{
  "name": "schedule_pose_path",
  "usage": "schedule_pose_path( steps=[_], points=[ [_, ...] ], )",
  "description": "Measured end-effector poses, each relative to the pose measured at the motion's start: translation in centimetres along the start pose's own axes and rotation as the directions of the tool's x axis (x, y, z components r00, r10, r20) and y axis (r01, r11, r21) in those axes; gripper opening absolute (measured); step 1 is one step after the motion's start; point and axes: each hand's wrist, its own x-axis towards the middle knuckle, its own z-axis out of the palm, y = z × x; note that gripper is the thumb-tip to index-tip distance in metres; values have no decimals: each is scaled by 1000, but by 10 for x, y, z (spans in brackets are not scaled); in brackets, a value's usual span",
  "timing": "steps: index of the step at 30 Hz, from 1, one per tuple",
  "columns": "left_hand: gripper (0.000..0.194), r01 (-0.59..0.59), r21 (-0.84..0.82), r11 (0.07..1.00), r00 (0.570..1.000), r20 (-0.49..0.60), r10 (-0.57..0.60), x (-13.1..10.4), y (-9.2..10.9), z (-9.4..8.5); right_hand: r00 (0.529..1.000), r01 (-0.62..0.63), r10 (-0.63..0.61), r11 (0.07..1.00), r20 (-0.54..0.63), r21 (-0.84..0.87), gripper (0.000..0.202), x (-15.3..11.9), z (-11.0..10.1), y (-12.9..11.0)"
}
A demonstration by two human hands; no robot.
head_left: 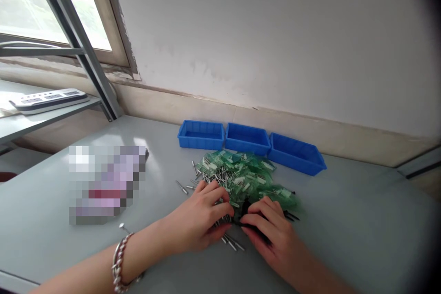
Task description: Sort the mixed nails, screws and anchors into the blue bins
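Note:
My left hand (206,216) lies over the near side of a heap of metal blind rivets (220,175), its fingers curled and pinched together. My right hand (270,227) is closed opposite it, thumb and fingers on a dark black piece (237,223) whose kind I cannot make out. That piece spans the small gap between both hands. Green plastic bags (248,179) with small pale labels cover much of the heap. Thin black shafts (291,215) stick out beyond my right fingers. Loose rivets (234,242) rest below my left fingertips.
Behind the heap stand three blue bins: left (201,141), middle (248,144) and right (296,156). A pixelated flat object (110,183) lies on the grey table (165,266) at left. A power strip (51,101) sits on a side shelf near a metal post.

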Motion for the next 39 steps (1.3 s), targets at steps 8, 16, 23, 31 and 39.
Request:
schedule_pose_path(
  steps=[8, 16, 23, 31, 39],
  points=[
    [10, -34, -8, 999, 999, -1, 34, 0, 2, -1, 999, 9, -8, 999, -40, 47, 17, -1, 2, -2],
    [14, -33, -23, 999, 999, -42, 32, 0, 3, 0, 999, 12, -12, 1000, -34, 8, 10, 1, 0, -3],
    [15, 3, -41, 999, 1000, -15, -4, 1, 3, 0, 999, -17, 18, 1000, -34, 17, 8, 2, -7, -2],
    [12, 20, -8, 1000, 1000, -11, -20, 1, 2, -1, 991, -82, 73, 993, -108, -81, 11, 4, -18, 18],
    [9, 21, -6, 1000, 1000, -10, -21, 1, -1, 1, 999, -44, 42, 996, -29, -78, 8, 4, -12, 10]
  ],
)
